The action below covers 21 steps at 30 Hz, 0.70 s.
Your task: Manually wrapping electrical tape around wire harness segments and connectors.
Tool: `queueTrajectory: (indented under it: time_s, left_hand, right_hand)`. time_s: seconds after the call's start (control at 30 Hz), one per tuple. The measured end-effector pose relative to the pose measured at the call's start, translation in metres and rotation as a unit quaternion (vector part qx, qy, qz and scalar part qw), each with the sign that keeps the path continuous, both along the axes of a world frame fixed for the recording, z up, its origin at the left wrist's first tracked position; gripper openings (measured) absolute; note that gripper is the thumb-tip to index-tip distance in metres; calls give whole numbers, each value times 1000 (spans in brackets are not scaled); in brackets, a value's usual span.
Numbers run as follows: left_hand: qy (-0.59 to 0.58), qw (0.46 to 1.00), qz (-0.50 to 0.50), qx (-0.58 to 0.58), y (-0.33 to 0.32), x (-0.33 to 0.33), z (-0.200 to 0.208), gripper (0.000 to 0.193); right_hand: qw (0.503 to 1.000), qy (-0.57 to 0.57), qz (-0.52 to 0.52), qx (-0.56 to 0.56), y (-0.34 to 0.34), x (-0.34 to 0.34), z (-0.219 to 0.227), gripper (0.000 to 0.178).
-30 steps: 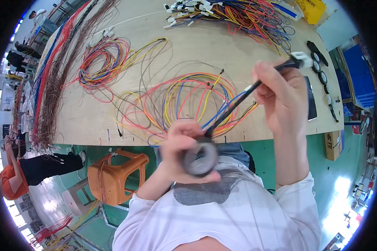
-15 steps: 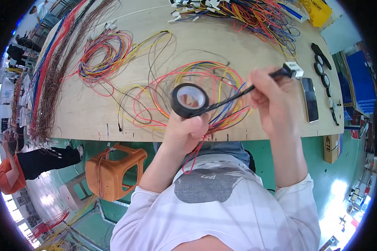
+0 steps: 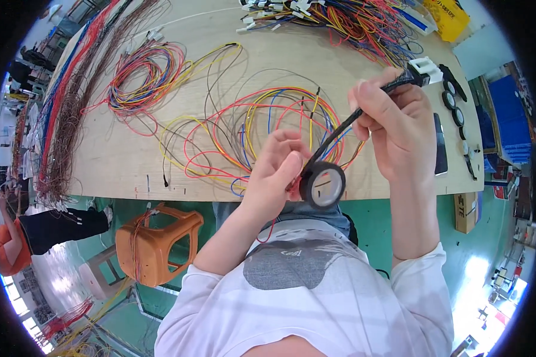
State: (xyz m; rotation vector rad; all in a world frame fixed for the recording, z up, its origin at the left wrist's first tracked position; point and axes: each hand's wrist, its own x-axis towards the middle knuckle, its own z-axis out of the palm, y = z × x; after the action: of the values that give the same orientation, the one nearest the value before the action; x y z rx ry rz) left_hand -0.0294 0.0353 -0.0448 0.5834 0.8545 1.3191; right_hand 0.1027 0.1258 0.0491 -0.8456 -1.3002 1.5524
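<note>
My right hand (image 3: 396, 122) pinches a black-taped wire harness (image 3: 343, 128) just below its white connector (image 3: 427, 70). The harness slants down toward my left hand (image 3: 274, 175), whose fingers are loosely curved with the thumb apart from them. A roll of black tape (image 3: 308, 189) hangs at the lower end of the wrapped part, beside my left thumb and not gripped by those fingers. Loose red, yellow, blue and black wires (image 3: 247, 122) run from the harness in wide loops over the table. Where the wires pass behind my left hand is hidden.
On the wooden table (image 3: 113, 172) lie a coiled harness (image 3: 143, 98), long wire bundles (image 3: 80, 113) at the left and a wire heap (image 3: 363, 27) at the back. Tape rolls (image 3: 457, 114) and a phone (image 3: 440, 146) lie right. An orange stool (image 3: 143, 256) stands front left.
The tape roll has swung from above my left hand to its right, below the harness. My left fingers have loosened from it. My right hand still holds the harness, its connector slightly higher.
</note>
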Motion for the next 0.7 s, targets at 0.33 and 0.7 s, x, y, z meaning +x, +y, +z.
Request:
queueTrajectory:
  time_s: [0.33, 0.7]
  left_hand:
    - [-181, 911, -364, -73, 29, -17, -11, 58]
    - [191, 898, 233, 321, -9, -16, -12, 52]
  right_hand:
    - [995, -73, 45, 40, 2, -6, -3, 10]
    - [994, 18, -79, -77, 22, 2, -22, 13]
